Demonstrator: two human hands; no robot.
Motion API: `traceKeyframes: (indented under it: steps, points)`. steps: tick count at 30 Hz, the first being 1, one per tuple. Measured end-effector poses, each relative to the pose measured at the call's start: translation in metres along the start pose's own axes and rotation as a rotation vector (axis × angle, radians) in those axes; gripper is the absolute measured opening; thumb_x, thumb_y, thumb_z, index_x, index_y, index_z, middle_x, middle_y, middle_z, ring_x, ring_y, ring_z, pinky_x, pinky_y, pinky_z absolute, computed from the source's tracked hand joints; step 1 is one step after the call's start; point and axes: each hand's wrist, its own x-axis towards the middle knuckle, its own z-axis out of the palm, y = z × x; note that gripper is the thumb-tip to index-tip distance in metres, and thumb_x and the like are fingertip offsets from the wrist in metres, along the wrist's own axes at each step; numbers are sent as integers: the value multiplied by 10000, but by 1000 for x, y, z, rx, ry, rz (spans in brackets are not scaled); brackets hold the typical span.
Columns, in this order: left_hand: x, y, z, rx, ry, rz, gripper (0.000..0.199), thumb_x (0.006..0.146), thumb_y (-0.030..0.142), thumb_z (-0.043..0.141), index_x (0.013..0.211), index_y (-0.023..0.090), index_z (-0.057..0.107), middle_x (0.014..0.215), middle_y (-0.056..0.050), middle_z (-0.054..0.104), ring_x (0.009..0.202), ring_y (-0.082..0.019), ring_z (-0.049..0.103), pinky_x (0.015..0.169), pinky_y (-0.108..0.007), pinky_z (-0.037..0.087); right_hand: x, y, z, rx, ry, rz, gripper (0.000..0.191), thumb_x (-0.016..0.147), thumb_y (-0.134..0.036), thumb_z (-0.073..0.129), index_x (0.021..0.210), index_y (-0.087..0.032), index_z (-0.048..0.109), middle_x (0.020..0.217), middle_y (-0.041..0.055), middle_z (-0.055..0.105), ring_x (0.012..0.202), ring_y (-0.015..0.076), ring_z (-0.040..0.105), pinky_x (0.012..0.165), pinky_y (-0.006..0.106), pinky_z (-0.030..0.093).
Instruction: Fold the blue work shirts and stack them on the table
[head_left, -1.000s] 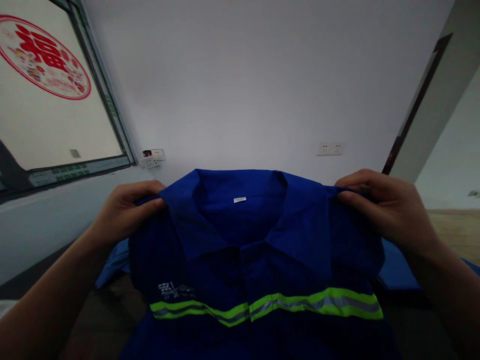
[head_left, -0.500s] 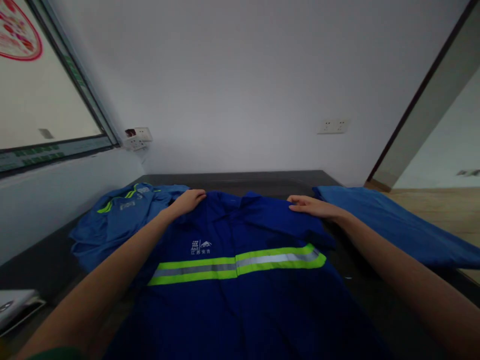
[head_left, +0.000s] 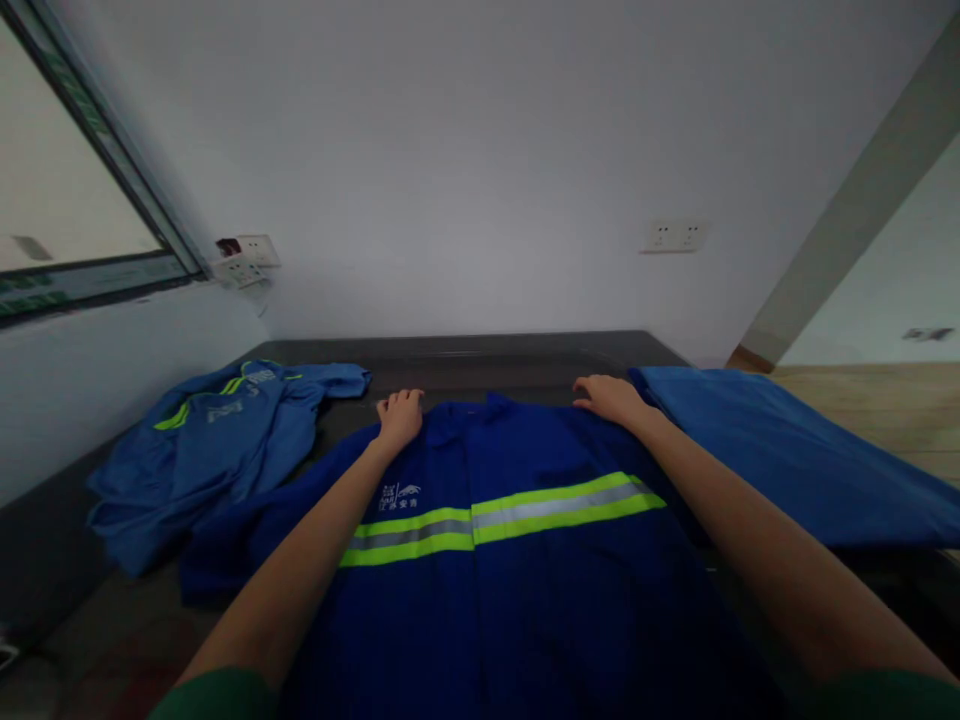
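A dark blue work jacket [head_left: 555,600] lies front up and spread out, its collar toward the wall. Across its chest runs a yellow-green and silver reflective band, with a white logo above it. At the jacket's left shoulder in view rests my left hand [head_left: 400,418], fingers bent and a little apart over the cloth. My right hand [head_left: 609,398] lies on the opposite shoulder, thumb and fingers apart, pinching no cloth that I can see. One sleeve stretches out to the left beneath my left forearm; the other is mostly hidden by my right arm.
The dark table [head_left: 465,372] stands against a white wall. To the left lies a crumpled lighter blue jacket [head_left: 225,440] with reflective stripes. A flat blue garment [head_left: 780,450] covers the right edge. Sockets [head_left: 675,236] are on the wall, and a window frame [head_left: 112,150] is at left.
The jacket has settled flatter on the table and its left sleeve now extends outward. My hands have loosened from the shoulders; the left has shifted slightly right and nearer. The view has shifted slightly.
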Motion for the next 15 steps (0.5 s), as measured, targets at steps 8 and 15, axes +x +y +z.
traceKeyframes:
  steps: [8, 15]
  points:
    - [-4, -22, 46, -200, -46, 127, 453, 954, 320, 369, 1350, 132, 484, 1350, -131, 551, 1268, -240, 481, 1070, -375, 365, -14, 82, 18, 389, -366, 143, 345, 903, -365, 467, 992, -130, 702, 911, 141, 722, 807, 223, 684, 702, 315, 526]
    - [-10, -28, 65, -174, -54, 146, 468, 963, 403, 338, 1334, 189, 527, 1388, -113, 519, 1297, -261, 451, 1090, -411, 346, -99, 110, 11, 960, -526, -3, 460, 839, -624, 514, 862, -218, 727, 931, 83, 726, 909, 252, 679, 767, 362, 553]
